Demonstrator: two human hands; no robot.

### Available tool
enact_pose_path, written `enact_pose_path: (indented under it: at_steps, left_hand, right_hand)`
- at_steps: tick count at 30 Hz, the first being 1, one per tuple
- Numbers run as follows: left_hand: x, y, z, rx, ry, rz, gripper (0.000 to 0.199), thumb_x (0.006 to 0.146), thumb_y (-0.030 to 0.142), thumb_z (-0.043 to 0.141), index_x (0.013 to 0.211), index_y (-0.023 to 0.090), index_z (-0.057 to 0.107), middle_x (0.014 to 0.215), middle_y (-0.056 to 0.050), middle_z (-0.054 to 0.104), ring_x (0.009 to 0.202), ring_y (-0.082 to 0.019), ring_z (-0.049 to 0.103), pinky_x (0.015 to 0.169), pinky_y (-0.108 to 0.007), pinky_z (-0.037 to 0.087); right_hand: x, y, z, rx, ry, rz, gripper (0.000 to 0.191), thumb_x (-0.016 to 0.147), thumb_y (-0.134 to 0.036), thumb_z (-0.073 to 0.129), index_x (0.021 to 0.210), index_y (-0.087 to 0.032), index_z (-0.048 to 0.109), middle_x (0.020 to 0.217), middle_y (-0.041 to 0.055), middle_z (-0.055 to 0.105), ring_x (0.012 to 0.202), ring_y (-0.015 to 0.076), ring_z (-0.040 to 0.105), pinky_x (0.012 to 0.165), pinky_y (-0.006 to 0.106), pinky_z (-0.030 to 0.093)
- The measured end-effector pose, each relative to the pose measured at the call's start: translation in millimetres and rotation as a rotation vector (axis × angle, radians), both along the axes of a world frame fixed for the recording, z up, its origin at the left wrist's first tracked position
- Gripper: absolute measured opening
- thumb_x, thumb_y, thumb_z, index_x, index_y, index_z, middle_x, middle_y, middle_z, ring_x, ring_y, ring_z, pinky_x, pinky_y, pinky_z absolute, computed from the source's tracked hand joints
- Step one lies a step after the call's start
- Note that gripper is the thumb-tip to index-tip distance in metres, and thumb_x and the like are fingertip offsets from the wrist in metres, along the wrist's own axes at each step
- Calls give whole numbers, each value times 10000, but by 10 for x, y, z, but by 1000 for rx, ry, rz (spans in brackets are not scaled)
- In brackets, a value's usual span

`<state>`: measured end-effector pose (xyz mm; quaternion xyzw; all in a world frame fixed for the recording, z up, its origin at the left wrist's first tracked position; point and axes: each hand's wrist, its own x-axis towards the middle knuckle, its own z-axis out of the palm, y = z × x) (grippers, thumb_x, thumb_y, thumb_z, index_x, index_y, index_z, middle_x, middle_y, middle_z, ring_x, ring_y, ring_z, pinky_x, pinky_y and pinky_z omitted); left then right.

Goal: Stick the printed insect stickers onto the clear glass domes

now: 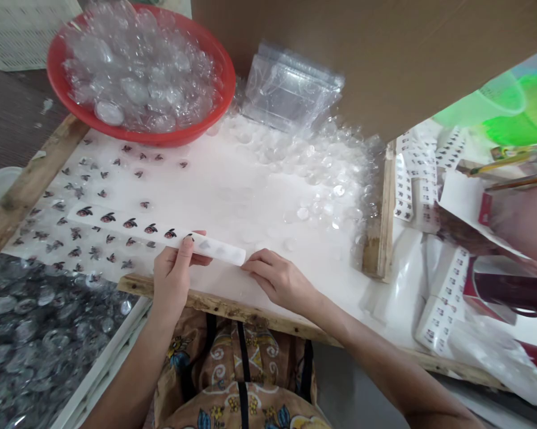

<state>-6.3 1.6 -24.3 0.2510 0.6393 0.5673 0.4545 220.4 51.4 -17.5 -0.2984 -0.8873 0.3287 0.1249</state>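
A long white sticker strip [129,224] printed with a row of small dark-and-red figures lies slanting over the left part of the white work surface. My left hand [179,262] pinches it towards its right part, thumb on top and fingers beneath. At the strip's right end my right hand [277,277] has its fingertips pressed together on the edge. Around the strip, several small clear discs with the same figures [75,252] are spread on the surface. Plain clear discs [303,213] are scattered to the right, thicker towards the back.
A red basin [140,138] heaped with clear round pieces stands back left. Behind the surface are a clear plastic box [292,89] and a cardboard panel [362,53]. Wooden strips [232,311] edge the surface. More sticker sheets [444,298] lie right; clear pieces [27,322] fill the lower left.
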Motion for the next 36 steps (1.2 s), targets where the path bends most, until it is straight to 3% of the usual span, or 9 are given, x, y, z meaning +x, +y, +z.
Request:
enact_pose_path:
  at_steps: [3, 6, 9, 13, 17, 21, 27, 33, 36]
  left_hand:
    - [3, 1, -4, -1, 10, -1, 391, 913, 489, 612, 1014, 146, 767, 1042, -88, 783, 626, -140, 695, 624, -261, 578]
    - [3, 0, -14, -6, 14, 4, 401, 910, 494, 611, 1024, 141, 765, 1021, -91, 786, 619, -145, 696, 622, -266, 577]
    - [3, 3, -18, -5, 7, 2, 419, 899, 510, 617, 1015, 137, 767, 965, -89, 790, 597, -150, 693, 610, -272, 582]
    - [-1, 9, -16, 4, -1, -12, 444, 890, 529, 618, 1038, 137, 764, 923, -87, 788, 621, -170, 711, 617, -287, 597]
    - [-7, 9, -15, 8, -9, 0, 429, 888, 519, 630, 1031, 137, 765, 975, -92, 787, 612, -152, 700, 610, -275, 595]
    - [-4, 9, -14, -4, 8, -17, 434, 900, 522, 610, 1036, 138, 762, 944, -84, 789, 619, -159, 702, 610, -275, 593]
    - [3, 13, -17, 1, -6, -11, 433, 895, 527, 614, 1033, 144, 760, 949, -82, 787, 602, -158, 692, 607, -289, 599]
    - [4, 11, -26, -4, 30, -2, 444, 906, 530, 592, 1041, 140, 757, 880, -76, 784, 614, -171, 702, 620, -297, 600]
    - [3, 15, -38, 12, 6, 13, 428, 902, 522, 606, 1019, 139, 760, 867, -74, 784, 598, -168, 696, 608, -294, 600]
  right_hand:
    - [-18, -69, 99, -96, 5, 142, 260, 969, -216, 557, 1201, -227, 672, 1213, 117, 611, 1066, 205, 613, 884, 365, 574]
    - [-38, -128, 45, -98, -35, 204, 204, 964, -187, 557, 1082, -236, 715, 1145, 94, 631, 984, 184, 613, 825, 324, 573]
    - [-31, -111, -123, -11, -27, 137, 224, 952, -96, 519, 980, -197, 717, 1012, 85, 652, 893, 176, 600, 770, 295, 557]
    - [-38, 17, -255, 112, -36, 16, 272, 954, -54, 461, 1023, -169, 699, 973, 101, 652, 895, 199, 589, 760, 312, 544]
    - [-81, 96, -166, 146, -53, -52, 265, 979, -96, 434, 1024, -177, 682, 977, 106, 633, 896, 202, 584, 743, 319, 540]
    - [-98, 43, -90, 148, -40, -1, 143, 959, -239, 582, 1057, -196, 677, 1046, 111, 621, 921, 221, 575, 766, 354, 561]
    - [-133, -1, -96, 175, -42, -17, 177, 997, -207, 489, 1047, -163, 654, 1017, 129, 653, 904, 229, 581, 773, 365, 556]
    - [-265, 62, -67, 22, 12, -135, 194, 990, -154, 432, 916, -192, 606, 825, 68, 652, 776, 191, 594, 702, 309, 512]
    - [-311, 114, -93, 31, 48, -159, 160, 969, -149, 485, 937, -198, 634, 920, 88, 693, 895, 221, 613, 797, 349, 521]
